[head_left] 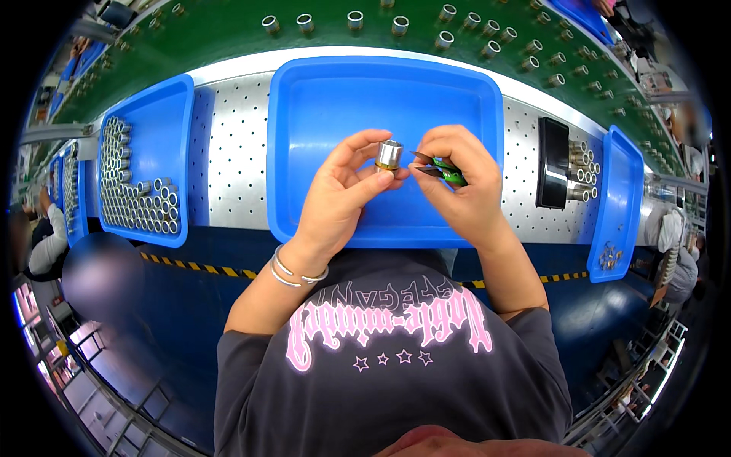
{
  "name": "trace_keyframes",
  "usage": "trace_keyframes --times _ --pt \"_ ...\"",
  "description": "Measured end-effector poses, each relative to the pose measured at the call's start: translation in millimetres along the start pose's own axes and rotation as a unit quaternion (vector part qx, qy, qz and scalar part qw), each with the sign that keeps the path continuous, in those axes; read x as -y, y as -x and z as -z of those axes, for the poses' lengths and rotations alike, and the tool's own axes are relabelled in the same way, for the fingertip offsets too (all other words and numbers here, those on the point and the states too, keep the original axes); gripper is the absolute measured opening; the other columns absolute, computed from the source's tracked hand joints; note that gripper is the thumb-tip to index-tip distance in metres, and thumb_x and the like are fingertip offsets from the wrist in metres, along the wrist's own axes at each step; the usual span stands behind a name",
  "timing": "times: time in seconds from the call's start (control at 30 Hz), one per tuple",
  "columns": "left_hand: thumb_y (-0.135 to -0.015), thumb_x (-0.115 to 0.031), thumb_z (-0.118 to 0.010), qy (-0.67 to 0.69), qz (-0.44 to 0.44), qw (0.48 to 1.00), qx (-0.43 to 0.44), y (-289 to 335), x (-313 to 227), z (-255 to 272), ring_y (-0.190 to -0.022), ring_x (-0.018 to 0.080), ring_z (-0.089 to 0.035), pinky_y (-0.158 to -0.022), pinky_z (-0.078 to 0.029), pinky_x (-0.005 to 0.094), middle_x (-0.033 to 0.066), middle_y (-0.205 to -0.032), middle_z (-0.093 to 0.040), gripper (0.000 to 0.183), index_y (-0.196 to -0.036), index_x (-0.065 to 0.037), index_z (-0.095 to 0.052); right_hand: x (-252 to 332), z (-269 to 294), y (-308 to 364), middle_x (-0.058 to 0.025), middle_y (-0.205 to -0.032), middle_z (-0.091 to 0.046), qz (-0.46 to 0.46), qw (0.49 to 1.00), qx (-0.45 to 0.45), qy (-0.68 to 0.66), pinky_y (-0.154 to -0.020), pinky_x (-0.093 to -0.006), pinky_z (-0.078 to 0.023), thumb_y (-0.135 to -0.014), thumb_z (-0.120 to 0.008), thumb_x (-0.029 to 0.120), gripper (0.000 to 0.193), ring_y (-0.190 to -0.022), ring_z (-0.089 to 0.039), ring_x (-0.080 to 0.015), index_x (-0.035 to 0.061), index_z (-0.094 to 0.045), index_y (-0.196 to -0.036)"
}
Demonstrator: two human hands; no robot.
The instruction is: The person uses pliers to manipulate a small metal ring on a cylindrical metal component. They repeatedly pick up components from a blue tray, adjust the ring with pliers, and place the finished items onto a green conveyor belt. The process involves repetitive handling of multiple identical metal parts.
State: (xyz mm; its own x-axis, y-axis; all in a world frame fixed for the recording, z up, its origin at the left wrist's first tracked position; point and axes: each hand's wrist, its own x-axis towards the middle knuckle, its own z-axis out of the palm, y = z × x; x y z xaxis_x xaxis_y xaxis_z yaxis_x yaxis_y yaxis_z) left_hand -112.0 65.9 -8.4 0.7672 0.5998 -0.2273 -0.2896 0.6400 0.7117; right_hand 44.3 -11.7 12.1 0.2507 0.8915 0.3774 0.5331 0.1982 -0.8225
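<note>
Between the thumb and fingers of my left hand (344, 183) is a short silver metal cylinder (390, 154) with a brass-coloured band at its lower end, held roughly upright. My right hand (462, 171) grips a small tool with green handles (451, 172) and two dark pointed tips, which looks like tweezers or small snips. Its tips are spread apart and point at the cylinder, just to its right. Both hands are above a large blue tray (381, 70), whose visible bottom is bare.
A blue tray (185, 103) at left holds many metal cylinders (137, 202). To the right, a black flat device (553, 162) lies beside more cylinders (585, 171) and another blue tray (626, 175). Cylinders stand along the green belt (221, 47) behind. Other people work at both sides.
</note>
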Motion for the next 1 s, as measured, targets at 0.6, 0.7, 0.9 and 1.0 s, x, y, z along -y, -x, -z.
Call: trace_keyframes --times 0.6,0.7,0.9,1.0 --pt "-0.082 0.003 -0.055 -0.072 -0.026 0.997 -0.010 -2.9 -1.0 2.1 -0.096 0.0154 -0.058 -0.084 -0.047 0.0255 0.0102 -0.104 -0.058 0.045 -0.125 0.000 -0.045 4.4 -5.8 -11.4 -0.0103 -0.090 -0.058 0.026 0.999 0.033 0.017 -0.062 -0.0304 -0.049 -0.063 -0.061 -0.008 0.025 -0.076 -0.060 -0.0260 0.0027 -0.056 -0.084" --pt "-0.081 0.004 -0.057 -0.093 -0.026 0.995 -0.011 -2.9 -0.8 1.2 -0.092 0.0139 -0.059 -0.081 -0.047 0.0235 0.0095 -0.102 -0.059 0.045 -0.124 0.000 -0.046 2.0 -7.2 -13.6 -0.0103 -0.090 -0.058 0.041 0.998 0.034 0.022 -0.061 -0.0311 -0.049 -0.062 -0.058 -0.010 0.026 -0.075 -0.060 -0.0265 0.0027 -0.055 -0.085" --pt "-0.081 0.005 -0.058 -0.126 0.015 0.992 -0.011 -2.0 1.6 4.4 -0.098 0.0145 -0.056 -0.086 -0.046 0.0259 0.0107 -0.107 -0.058 0.042 -0.122 0.001 -0.047 -0.8 -8.0 -16.1 -0.0110 -0.086 -0.058 0.047 0.998 0.025 0.028 -0.059 -0.0321 -0.048 -0.062 -0.057 -0.010 0.026 -0.072 -0.060 -0.0275 0.0023 -0.054 -0.085" --pt "-0.081 0.005 -0.058 -0.123 0.012 0.992 0.007 -2.3 5.2 4.0 -0.096 0.0137 -0.057 -0.085 -0.046 0.0256 0.0102 -0.105 -0.059 0.045 -0.124 0.001 -0.046 -1.3 -6.1 -20.4 -0.0110 -0.084 -0.058 0.045 0.997 0.024 0.052 -0.058 -0.0326 -0.048 -0.063 -0.057 -0.009 0.025 -0.072 -0.059 -0.0279 0.0020 -0.053 -0.084"
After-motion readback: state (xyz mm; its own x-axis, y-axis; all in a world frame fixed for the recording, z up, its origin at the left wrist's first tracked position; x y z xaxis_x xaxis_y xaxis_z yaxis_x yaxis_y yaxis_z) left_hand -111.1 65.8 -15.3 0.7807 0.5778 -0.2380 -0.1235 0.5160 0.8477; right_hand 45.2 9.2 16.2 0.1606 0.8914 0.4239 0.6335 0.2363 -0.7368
